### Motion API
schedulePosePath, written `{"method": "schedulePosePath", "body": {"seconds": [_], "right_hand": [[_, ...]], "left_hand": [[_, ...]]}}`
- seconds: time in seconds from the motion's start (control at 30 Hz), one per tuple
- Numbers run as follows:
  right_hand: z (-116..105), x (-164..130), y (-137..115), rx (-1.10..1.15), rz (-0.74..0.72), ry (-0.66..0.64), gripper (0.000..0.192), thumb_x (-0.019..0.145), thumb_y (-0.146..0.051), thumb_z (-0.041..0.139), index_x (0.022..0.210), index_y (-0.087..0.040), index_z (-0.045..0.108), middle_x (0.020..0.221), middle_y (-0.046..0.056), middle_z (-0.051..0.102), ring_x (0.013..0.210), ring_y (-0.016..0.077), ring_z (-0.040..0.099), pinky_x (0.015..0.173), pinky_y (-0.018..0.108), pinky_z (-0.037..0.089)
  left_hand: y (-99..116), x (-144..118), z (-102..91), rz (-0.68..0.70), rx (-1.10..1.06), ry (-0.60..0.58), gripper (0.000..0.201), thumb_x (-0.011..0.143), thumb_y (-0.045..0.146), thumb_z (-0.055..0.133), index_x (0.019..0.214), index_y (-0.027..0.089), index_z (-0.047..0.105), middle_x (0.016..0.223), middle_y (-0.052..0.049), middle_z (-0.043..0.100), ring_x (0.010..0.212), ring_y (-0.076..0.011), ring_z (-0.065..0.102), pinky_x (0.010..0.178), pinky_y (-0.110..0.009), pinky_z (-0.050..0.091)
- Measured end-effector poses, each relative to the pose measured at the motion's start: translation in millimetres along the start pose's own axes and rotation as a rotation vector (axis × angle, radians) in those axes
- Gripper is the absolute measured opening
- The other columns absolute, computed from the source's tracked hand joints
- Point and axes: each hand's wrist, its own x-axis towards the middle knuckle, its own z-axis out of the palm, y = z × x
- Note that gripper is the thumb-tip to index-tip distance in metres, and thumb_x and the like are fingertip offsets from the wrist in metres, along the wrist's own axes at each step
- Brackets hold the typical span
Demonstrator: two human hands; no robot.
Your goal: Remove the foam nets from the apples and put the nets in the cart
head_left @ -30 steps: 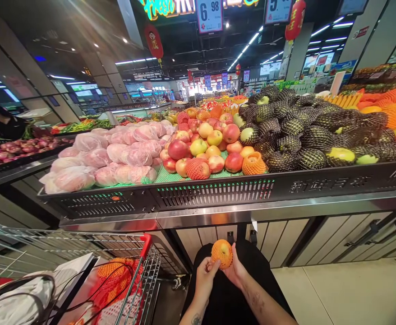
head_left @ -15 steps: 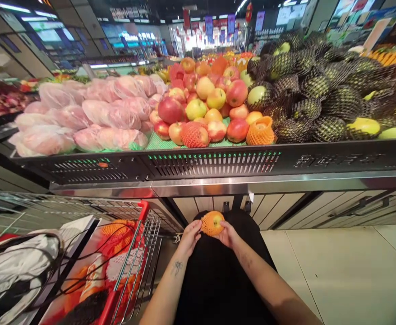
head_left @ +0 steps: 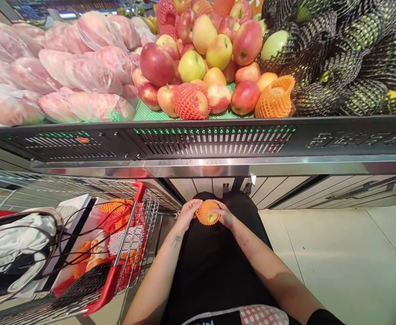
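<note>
While cupped in both hands [head_left: 206, 215], round foam-netted apple [head_left: 207, 212]

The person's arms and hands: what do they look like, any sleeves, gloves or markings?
Both forearms are bare, with no gloves or rings that I can make out. The left hand has a small dark tattoo just below its wrist. The right hand has a fainter mark on its forearm, and a black sleeve edge shows near that elbow.

The person is wearing a black garment [head_left: 214, 271] down the front, with a pink-and-white checked patch [head_left: 262, 314] showing at 6 o'clock. A small dark tattoo [head_left: 177, 239] is marking the left forearm; a black sleeve edge [head_left: 323, 317] is showing at 5 o'clock.
</note>
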Motion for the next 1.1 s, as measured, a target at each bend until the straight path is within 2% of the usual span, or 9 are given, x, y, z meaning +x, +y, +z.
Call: {"method": "schedulePosePath", "body": {"seconds": [0.07, 0.13, 0.3, 0.4, 0.57, 0.67, 0.73, 0.87, 1.1], "right_hand": [[-1, 0, 1, -0.02, 0.017, -0.005, 0.049, 0.051, -0.022, 0.09, 0.097, -0.019, 0.074, 0.093, 0.003, 0.078, 0.088, 0.0206, 0.071, 0.09, 0.034, 0.055], [-1, 1, 2, -0.025, 0.03, -0.01, 0.049, 0.05, -0.025, 0.091, 0.095, -0.018, 0.075, 0.091, 0.004, 0.078, 0.084, 0.0204, 0.071, 0.085, 0.033, 0.056], [-1, 0, -1, 0.006, -0.017, 0.013, 0.055, 0.055, -0.038, 0.088, 0.105, -0.02, 0.072, 0.106, 0.007, 0.077, 0.098, 0.0237, 0.071, 0.092, 0.036, 0.056], [2, -1, -4, 0.02, -0.036, 0.012, 0.056, 0.061, -0.038, 0.085, 0.112, -0.021, 0.068, 0.113, 0.008, 0.076, 0.105, 0.0264, 0.07, 0.096, 0.041, 0.055], [7, -4, -8, 0.019, -0.026, -0.026, 0.054, 0.061, -0.03, 0.085, 0.112, -0.018, 0.07, 0.106, 0.01, 0.078, 0.101, 0.0276, 0.073, 0.096, 0.042, 0.055], [6, -5, -8, 0.022, -0.033, -0.027, 0.052, 0.063, -0.032, 0.084, 0.111, -0.018, 0.071, 0.106, 0.009, 0.078, 0.102, 0.0269, 0.072, 0.097, 0.041, 0.054], [5, -5, -7, 0.025, -0.039, -0.027, 0.049, 0.065, -0.035, 0.082, 0.11, -0.019, 0.071, 0.106, 0.008, 0.078, 0.103, 0.0263, 0.072, 0.098, 0.041, 0.054], [5, -6, -7, 0.023, -0.052, -0.054, 0.048, 0.067, -0.036, 0.078, 0.112, -0.02, 0.071, 0.11, 0.008, 0.078, 0.106, 0.0269, 0.07, 0.1, 0.043, 0.053], [10, -9, -11, -0.002, -0.039, -0.091, 0.05, 0.064, -0.035, 0.078, 0.111, -0.019, 0.072, 0.116, 0.009, 0.076, 0.112, 0.0297, 0.068, 0.107, 0.046, 0.047]], "left_hand": [[-3, 0, 4.3, 0.019, 0.012, 0.01, 0.054, 0.05, 0.052, 0.09, 0.08, 0.013, 0.068, 0.066, -0.002, 0.069, 0.055, -0.0106, 0.058, 0.051, -0.02, 0.041], [-5, 0, 8.6, 0.067, 0.014, 0.042, 0.056, 0.049, 0.055, 0.089, 0.08, 0.015, 0.064, 0.064, 0.0, 0.068, 0.056, -0.0117, 0.059, 0.055, -0.022, 0.044], [-9, -13, 16.8, 0.208, 0.035, 0.156, 0.049, 0.068, 0.061, 0.077, 0.09, 0.021, 0.059, 0.063, 0.009, 0.054, 0.052, -0.0055, 0.044, 0.048, -0.017, 0.029], [-10, -24, 19.7, 0.208, 0.074, 0.123, 0.046, 0.066, 0.053, 0.081, 0.09, 0.02, 0.061, 0.072, 0.006, 0.054, 0.055, -0.0056, 0.044, 0.045, -0.017, 0.024], [-9, -28, 22.4, 0.223, 0.087, 0.042, 0.042, 0.06, 0.048, 0.086, 0.073, 0.017, 0.059, 0.065, 0.006, 0.051, 0.057, -0.0071, 0.043, 0.055, -0.02, 0.035], [-8, -28, 22.4, 0.285, 0.062, 0.054, 0.04, 0.061, 0.044, 0.087, 0.067, 0.017, 0.058, 0.072, 0.004, 0.056, 0.07, -0.0097, 0.05, 0.067, -0.021, 0.041], [-8, -29, 21.3, 0.311, 0.03, 0.076, 0.039, 0.063, 0.044, 0.086, 0.069, 0.018, 0.058, 0.069, 0.005, 0.054, 0.067, -0.0088, 0.047, 0.064, -0.021, 0.038], [-9, -29, 15.7, 0.273, -0.043, 0.067, 0.04, 0.064, 0.047, 0.085, 0.072, 0.018, 0.059, 0.059, 0.007, 0.049, 0.053, -0.0059, 0.04, 0.052, -0.02, 0.03], [-12, -10, 11.5, 0.149, -0.173, 0.057, 0.051, 0.051, 0.054, 0.089, 0.071, 0.016, 0.061, 0.055, 0.008, 0.049, 0.045, -0.0018, 0.033, 0.045, -0.018, 0.029]]}}
